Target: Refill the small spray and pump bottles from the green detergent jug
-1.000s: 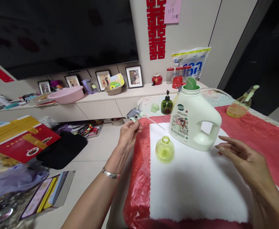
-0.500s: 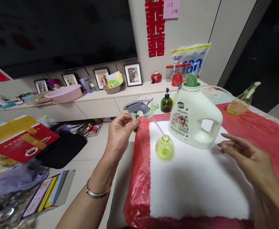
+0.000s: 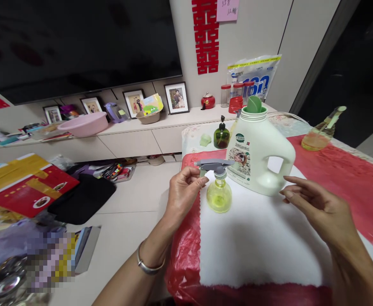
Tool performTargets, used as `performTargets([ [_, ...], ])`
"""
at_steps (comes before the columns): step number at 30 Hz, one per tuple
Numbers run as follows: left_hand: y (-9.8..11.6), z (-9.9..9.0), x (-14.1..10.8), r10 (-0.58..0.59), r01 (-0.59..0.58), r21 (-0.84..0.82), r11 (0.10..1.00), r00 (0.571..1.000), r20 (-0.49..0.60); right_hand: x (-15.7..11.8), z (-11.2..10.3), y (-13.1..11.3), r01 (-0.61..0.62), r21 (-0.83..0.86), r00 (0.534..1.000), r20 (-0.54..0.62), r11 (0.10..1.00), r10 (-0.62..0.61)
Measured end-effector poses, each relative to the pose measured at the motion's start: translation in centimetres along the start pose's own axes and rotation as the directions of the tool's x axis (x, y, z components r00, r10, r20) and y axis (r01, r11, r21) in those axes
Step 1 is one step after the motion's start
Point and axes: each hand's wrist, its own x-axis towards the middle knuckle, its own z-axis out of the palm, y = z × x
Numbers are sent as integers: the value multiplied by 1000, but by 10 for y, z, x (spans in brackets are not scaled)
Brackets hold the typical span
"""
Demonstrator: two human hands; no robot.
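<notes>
A small round bottle (image 3: 218, 199) of clear yellowish plastic stands upright on the white cloth (image 3: 253, 250). The grey trigger spray head (image 3: 216, 165) sits at its mouth, with the tube down inside the bottle. My left hand (image 3: 186, 189) is closed on the trigger side of that spray head, thumb and fingers pinched together. Right behind the bottle is a big pale green jug (image 3: 256, 157) with a handle, a green scoop-like cap (image 3: 254, 104) resting in its neck. My right hand (image 3: 320, 208), fingers stretched and apart, hovers by the jug's lower right and holds nothing.
Red plastic sheeting (image 3: 342, 178) lies under the cloth. At the right stands a second spray bottle (image 3: 320, 131) with yellowish liquid. A dark green pump bottle (image 3: 221, 135) and a pale green lump (image 3: 205, 139) are at the back. Behind runs a cabinet with photo frames (image 3: 176, 97).
My left hand has moved right and down, lowering the spray head from above the bottle onto its mouth. The tube has gone inside. My right hand has shifted slightly left in view.
</notes>
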Motion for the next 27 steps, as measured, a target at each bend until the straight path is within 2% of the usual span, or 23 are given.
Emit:
performTargets([
  [5,-16,3,-4,-36,37,15,999,999,-26,-8,18,-4,170,-4,974,152,985,-168],
  [10,-27,6,-8,-3,1,-24,1000,998,-66,-13,47,-15,280,47,914,291,959,-281],
  [14,-29,11,-11,12,-19,-93,996,997,-77,-3,74,-33,349,98,868,341,932,-361],
  [20,-35,18,-14,39,-53,-220,974,997,-71,25,98,-49,304,216,791,485,928,-372],
  [27,-52,28,-19,84,-117,-218,969,984,-155,27,114,-32,201,356,768,521,913,-372],
])
